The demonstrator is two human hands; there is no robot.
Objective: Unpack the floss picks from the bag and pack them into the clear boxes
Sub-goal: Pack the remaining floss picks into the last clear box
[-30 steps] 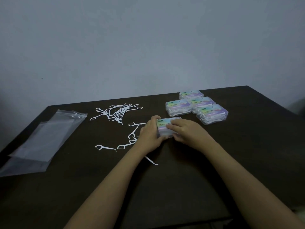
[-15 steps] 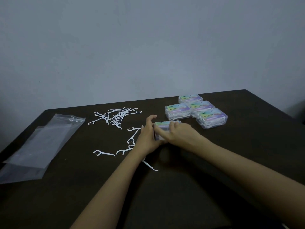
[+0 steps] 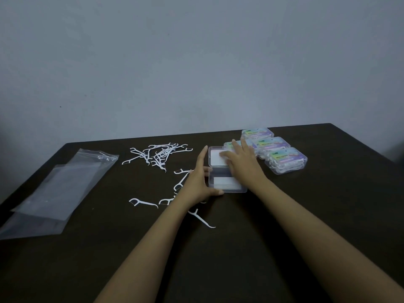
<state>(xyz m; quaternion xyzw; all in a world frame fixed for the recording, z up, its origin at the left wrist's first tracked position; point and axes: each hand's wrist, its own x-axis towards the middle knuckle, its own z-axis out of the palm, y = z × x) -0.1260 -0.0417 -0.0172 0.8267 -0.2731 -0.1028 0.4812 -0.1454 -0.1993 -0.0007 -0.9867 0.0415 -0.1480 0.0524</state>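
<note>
Open clear box [image 3: 227, 185] at frame centre, lid laid back. Left hand [image 3: 196, 184] braces box's left side, fingers straight; right hand [image 3: 242, 165] spread flat over lid. Loose floss picks [image 3: 160, 154] scattered left of box, axes mixed, nearer left hand.

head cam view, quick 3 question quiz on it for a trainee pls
1. True or false: the clear box between the hands has its lid open.
2. Where does the plastic bag lie? A: flat on the left side of the table. B: rolled up inside the box. C: hanging off the far edge.
3. Which hand lies on the open lid while the other touches the box's left side?

Key: 1 true. 2 A. 3 the right hand; the left hand is at the side.
</note>
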